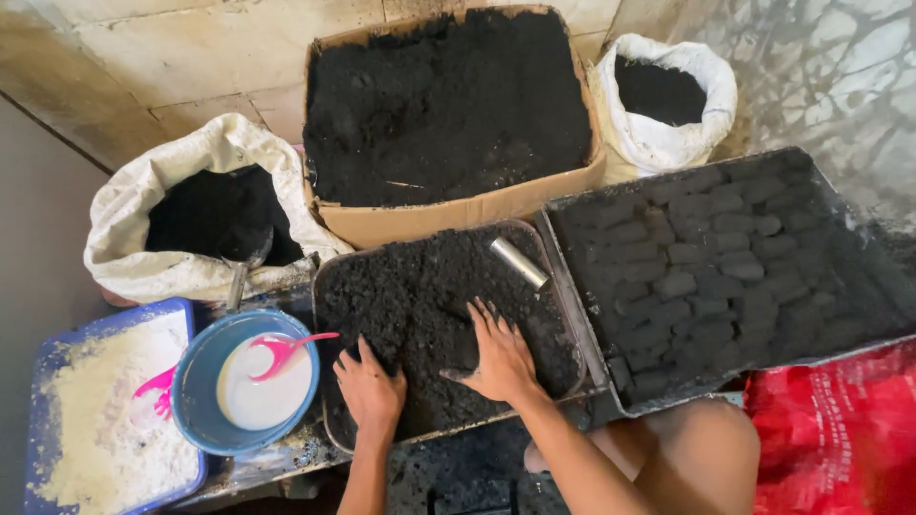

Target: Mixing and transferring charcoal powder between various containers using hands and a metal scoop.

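A round metal tray (329, 277) in front of me is heaped with damp black charcoal mix (420, 286). My left hand (370, 389) presses into the near left of the heap, fingers spread. My right hand (498, 358) lies flat on the heap's near right, fingers apart, holding nothing. A short metal tube (519, 262) lies on the mix at the far right of the tray, apart from both hands.
A square tray (582, 305) at right holds rows of black briquettes (706, 253). Behind stand a cardboard box of black powder (448, 105) and two white sacks (129, 219) (711, 76). Left: a blue bowl (196, 401) with white liquid and pink spoon (286, 348), a blue tray of white powder (105, 420). Red bag (840, 439) at right.
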